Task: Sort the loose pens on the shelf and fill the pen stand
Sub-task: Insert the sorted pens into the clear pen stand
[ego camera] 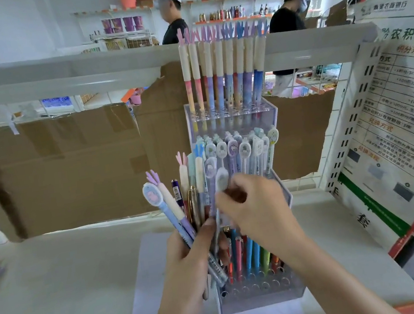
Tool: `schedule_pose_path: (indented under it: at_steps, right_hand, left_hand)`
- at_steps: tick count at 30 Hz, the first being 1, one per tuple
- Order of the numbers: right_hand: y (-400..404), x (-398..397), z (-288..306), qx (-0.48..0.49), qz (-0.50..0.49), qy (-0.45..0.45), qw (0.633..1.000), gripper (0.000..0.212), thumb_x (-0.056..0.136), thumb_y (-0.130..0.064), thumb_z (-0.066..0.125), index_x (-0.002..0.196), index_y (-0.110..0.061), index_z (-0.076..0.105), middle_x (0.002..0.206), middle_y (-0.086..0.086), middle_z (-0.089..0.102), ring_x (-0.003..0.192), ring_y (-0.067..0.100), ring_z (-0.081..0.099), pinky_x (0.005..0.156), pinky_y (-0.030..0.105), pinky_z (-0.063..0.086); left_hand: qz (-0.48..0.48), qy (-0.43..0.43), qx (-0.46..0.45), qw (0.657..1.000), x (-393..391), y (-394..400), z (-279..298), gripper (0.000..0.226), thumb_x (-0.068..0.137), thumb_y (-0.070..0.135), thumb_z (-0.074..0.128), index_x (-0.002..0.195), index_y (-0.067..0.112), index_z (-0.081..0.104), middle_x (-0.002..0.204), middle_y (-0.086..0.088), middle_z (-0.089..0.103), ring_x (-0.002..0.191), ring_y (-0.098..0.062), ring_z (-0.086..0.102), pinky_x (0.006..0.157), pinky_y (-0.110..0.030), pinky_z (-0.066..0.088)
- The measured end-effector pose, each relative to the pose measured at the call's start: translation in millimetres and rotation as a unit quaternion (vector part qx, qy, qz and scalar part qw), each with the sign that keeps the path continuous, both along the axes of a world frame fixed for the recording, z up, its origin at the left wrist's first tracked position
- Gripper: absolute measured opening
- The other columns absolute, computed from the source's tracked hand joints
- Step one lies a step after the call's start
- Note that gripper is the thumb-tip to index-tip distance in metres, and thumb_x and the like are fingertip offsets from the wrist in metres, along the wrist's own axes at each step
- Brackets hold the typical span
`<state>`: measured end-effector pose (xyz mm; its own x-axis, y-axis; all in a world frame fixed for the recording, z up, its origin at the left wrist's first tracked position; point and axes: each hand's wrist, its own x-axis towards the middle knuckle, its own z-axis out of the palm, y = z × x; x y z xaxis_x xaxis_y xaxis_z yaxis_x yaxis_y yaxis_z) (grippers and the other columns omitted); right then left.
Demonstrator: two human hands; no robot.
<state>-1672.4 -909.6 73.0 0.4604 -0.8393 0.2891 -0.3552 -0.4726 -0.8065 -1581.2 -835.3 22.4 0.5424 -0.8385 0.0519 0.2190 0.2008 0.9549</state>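
Nearest you, your left hand [187, 255] is wrapped around a bundle of loose pens [181, 205], fingers curled and thumb pressed over the barrels, so the pens fan upward and slightly left with their decorated caps at the top. Your right hand [255, 208] sits just to the right of that bundle and a little above it, thumb and fingers pinching the upper part of one oval-topped pen [222, 181]; that pen stands nearly upright, its long axis running up and down, cap up, tip down among the others. Directly below and behind both hands is the clear pen stand [260, 295] on the shelf [57, 271], and its front tier has a row of open holes [253, 287] ahead of the coloured pens [251, 251] already seated there. The matching oval-capped row [242, 149] stands one tier up, just beyond your right hand, and the antler-topped row [226, 74] fills the far top tier. Judging from this, the pinched pen belongs up and forward, kept vertical, and your right hand is the nearer one to place it.
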Motion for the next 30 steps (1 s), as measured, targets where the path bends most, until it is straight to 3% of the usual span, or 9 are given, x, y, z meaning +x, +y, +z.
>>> schedule_pose_path:
  at_steps: [4,8,11,14,17,22,25,28,30]
  right_hand:
    - [-6,-7,7,0.007,-0.022,-0.14,0.99,0.017,0.091,-0.021,0.058,0.076,-0.013,0.059,0.057,0.0,0.062,0.045,0.009,0.057,0.05,0.028,0.051]
    - [-3,-12,-1,0.058,0.059,-0.076,0.994,0.017,0.088,-0.025,0.063,0.076,-0.014,0.062,0.06,0.004,0.065,0.046,0.012,0.059,0.052,0.024,0.051]
    - [-9,-23,3,0.076,0.067,-0.128,0.987,0.013,0.084,-0.022,0.063,0.077,-0.012,0.063,0.063,0.003,0.067,0.049,0.012,0.06,0.051,0.021,0.051]
    - [-30,-46,20,-0.058,-0.043,-0.174,0.982,0.011,0.083,-0.023,0.062,0.077,-0.015,0.061,0.059,-0.001,0.065,0.048,0.006,0.061,0.048,0.017,0.051]
    - [-55,-61,20,-0.205,-0.126,-0.087,0.967,0.019,0.087,-0.025,0.061,0.079,-0.008,0.059,0.06,-0.004,0.066,0.053,0.006,0.064,0.049,0.022,0.053]
    - [-85,-57,-1,-0.171,-0.139,-0.022,0.975,0.022,0.09,-0.022,0.061,0.08,-0.004,0.055,0.066,0.001,0.067,0.059,0.014,0.066,0.061,0.041,0.057]
    - [-95,-51,-9,-0.109,-0.115,0.01,0.987,0.02,0.092,-0.019,0.059,0.081,-0.004,0.052,0.066,0.003,0.067,0.057,0.008,0.065,0.064,0.034,0.057]
    - [-101,-48,-19,-0.078,-0.097,0.049,0.991,0.023,0.091,-0.021,0.061,0.078,-0.004,0.051,0.064,0.006,0.066,0.051,0.006,0.06,0.054,0.013,0.046]
    - [-103,-48,-23,-0.102,-0.106,0.084,0.986,0.025,0.089,-0.024,0.065,0.077,-0.005,0.053,0.064,0.006,0.065,0.055,0.011,0.058,0.051,0.013,0.041]
  left_hand:
    - [-0.005,0.019,-0.007,1.0,2,2,3,0.015,0.076,0.024,0.063,0.071,0.01,0.059,0.052,-0.012,0.046,0.04,-0.019,0.038,0.037,-0.023,0.033]
    - [-0.001,0.018,-0.034,0.999,3,0,7,0.015,0.071,0.024,0.063,0.078,0.01,0.062,0.054,-0.009,0.044,0.042,-0.015,0.033,0.038,-0.02,0.027]
    - [0.002,0.006,-0.028,1.0,5,-3,7,0.017,0.072,0.027,0.061,0.073,0.01,0.062,0.053,-0.009,0.045,0.042,-0.016,0.033,0.038,-0.022,0.026]
    - [0.004,0.02,-0.026,0.999,9,-3,7,0.02,0.074,0.025,0.058,0.066,0.005,0.059,0.054,-0.01,0.046,0.041,-0.014,0.034,0.036,-0.021,0.027]
    - [0.007,0.066,-0.044,0.997,11,-4,9,0.015,0.073,0.018,0.058,0.074,0.003,0.06,0.057,-0.008,0.05,0.04,-0.01,0.037,0.033,-0.019,0.028]
    - [-0.001,0.023,-0.037,0.999,10,-7,10,0.019,0.077,0.022,0.058,0.069,0.005,0.058,0.052,-0.008,0.044,0.039,-0.014,0.034,0.035,-0.02,0.031]
    - [-0.005,0.018,-0.033,0.999,8,-7,11,0.022,0.079,0.024,0.057,0.069,0.005,0.058,0.05,-0.007,0.04,0.039,-0.015,0.033,0.036,-0.021,0.032]
    - [-0.003,0.033,-0.04,0.999,7,-7,12,0.02,0.079,0.023,0.057,0.075,0.003,0.06,0.051,-0.005,0.041,0.039,-0.012,0.033,0.036,-0.02,0.031]
    - [-0.002,0.03,-0.042,0.999,7,-7,12,0.02,0.079,0.022,0.056,0.075,0.004,0.059,0.051,-0.005,0.04,0.039,-0.011,0.033,0.036,-0.02,0.032]
